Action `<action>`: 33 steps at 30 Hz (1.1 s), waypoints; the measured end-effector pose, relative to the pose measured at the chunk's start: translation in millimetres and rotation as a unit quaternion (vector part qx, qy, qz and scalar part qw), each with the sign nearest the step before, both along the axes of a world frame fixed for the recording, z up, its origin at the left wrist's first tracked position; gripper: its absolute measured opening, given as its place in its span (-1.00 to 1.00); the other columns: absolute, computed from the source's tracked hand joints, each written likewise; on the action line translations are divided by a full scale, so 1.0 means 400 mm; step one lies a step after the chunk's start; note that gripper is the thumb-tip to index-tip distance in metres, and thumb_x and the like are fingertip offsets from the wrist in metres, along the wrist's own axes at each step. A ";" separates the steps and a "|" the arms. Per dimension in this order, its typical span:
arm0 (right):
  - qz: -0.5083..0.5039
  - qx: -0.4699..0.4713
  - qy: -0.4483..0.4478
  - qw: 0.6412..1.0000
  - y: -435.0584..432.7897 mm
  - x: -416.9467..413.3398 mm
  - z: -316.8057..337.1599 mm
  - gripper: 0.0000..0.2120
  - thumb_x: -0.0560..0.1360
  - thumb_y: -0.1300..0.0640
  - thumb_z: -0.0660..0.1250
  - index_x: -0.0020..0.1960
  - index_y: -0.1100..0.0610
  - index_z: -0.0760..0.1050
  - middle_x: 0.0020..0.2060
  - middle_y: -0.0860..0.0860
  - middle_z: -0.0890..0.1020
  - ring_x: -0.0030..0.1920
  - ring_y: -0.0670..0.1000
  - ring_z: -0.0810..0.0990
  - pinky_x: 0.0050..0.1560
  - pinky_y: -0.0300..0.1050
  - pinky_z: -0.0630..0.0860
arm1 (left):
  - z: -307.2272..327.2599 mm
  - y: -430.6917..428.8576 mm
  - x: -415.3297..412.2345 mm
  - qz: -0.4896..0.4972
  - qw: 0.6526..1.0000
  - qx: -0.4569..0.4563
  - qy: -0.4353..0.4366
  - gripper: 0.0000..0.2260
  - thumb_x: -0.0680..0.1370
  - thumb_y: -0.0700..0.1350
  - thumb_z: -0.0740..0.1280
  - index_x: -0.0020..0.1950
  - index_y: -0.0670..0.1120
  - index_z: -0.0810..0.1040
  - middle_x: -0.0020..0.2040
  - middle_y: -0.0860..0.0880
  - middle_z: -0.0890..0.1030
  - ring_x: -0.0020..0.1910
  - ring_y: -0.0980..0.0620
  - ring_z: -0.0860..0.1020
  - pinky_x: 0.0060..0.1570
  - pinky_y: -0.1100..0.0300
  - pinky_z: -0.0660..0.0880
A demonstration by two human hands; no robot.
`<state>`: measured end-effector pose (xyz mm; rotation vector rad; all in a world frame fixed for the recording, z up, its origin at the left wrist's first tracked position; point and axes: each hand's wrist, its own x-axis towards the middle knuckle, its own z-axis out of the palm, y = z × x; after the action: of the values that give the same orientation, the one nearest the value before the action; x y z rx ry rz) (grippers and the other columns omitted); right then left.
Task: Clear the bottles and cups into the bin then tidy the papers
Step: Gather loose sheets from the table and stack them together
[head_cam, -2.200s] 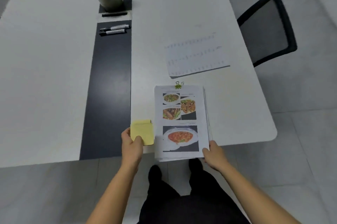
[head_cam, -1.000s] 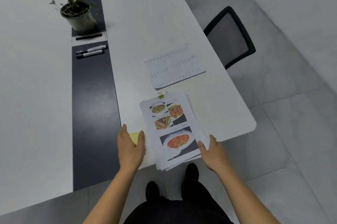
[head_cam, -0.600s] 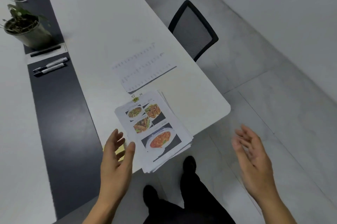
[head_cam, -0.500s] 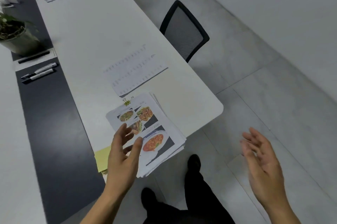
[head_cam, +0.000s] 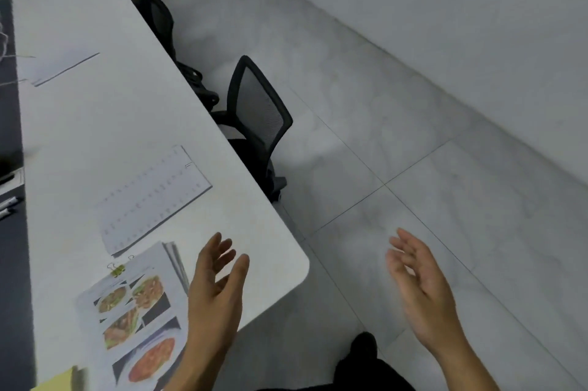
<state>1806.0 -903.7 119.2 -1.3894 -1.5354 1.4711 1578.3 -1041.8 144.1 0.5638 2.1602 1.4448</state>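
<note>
Papers lie in two lots on the white table (head_cam: 95, 123) near its rounded near corner. The clipped stack of papers (head_cam: 136, 311), with food photos on its top page, sits at the near edge. Its long axis runs roughly parallel to the table's long right edge, and the short end with the green binder clip (head_cam: 117, 269) points away from the person. The lower sheets fan out a little at the far right corner. Just beyond the clip lies a loose printed sheet (head_cam: 152, 199), flat, with its long axis crosswise to the stack; I cannot tell whether the two touch. A yellow note pad (head_cam: 60, 379) lies at the stack's near left, cut off by the frame's edge.

The left hand (head_cam: 216, 298) is just right of the stack, over the table's corner, with fingers spread and thumb apart, gripping nothing. The right hand (head_cam: 423, 285) hangs well off to the right above the grey floor, somewhat blurred, palm turned inward, fingers loosely apart and holding nothing.

A black mesh chair (head_cam: 257, 113) stands against the table's right edge, and another sheet (head_cam: 60, 67) lies far up the table.
</note>
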 end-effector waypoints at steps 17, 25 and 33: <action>0.159 0.014 -0.033 0.987 0.919 -0.210 0.028 -0.55 0.48 -0.03 0.36 0.35 -0.19 0.44 0.19 -0.31 0.60 0.21 -0.27 0.57 0.14 -0.24 0.51 | -0.062 0.775 -0.093 0.130 0.987 0.072 -0.059 -0.57 0.54 -0.21 0.37 0.36 0.12 0.46 0.20 0.03 0.63 0.22 0.11 0.59 0.23 0.10 0.54; 0.140 0.070 -0.035 0.987 1.429 -0.481 0.164 -0.62 0.50 -0.08 0.32 0.31 -0.24 0.45 0.19 -0.29 0.60 0.19 -0.28 0.56 0.10 -0.29 0.45 | 0.098 1.358 -0.418 0.058 0.986 0.153 -0.017 -0.56 0.52 0.00 0.36 0.39 0.20 0.39 0.25 0.07 0.59 0.28 0.12 0.55 0.16 0.18 0.50; 0.118 0.068 0.004 0.991 1.809 -0.838 0.090 -0.64 0.49 -0.11 0.32 0.29 -0.24 0.48 0.22 -0.24 0.61 0.22 -0.15 0.59 0.20 -0.10 0.53 | 0.063 1.680 -0.736 0.086 0.988 0.130 0.015 -0.44 0.45 0.09 0.39 0.44 0.08 0.41 0.24 0.06 0.60 0.28 0.06 0.56 0.12 0.30 0.50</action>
<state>1470.9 -180.0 155.2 -1.1523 -1.8088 1.4746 1283.8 -369.8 169.1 0.5015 2.1003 1.8397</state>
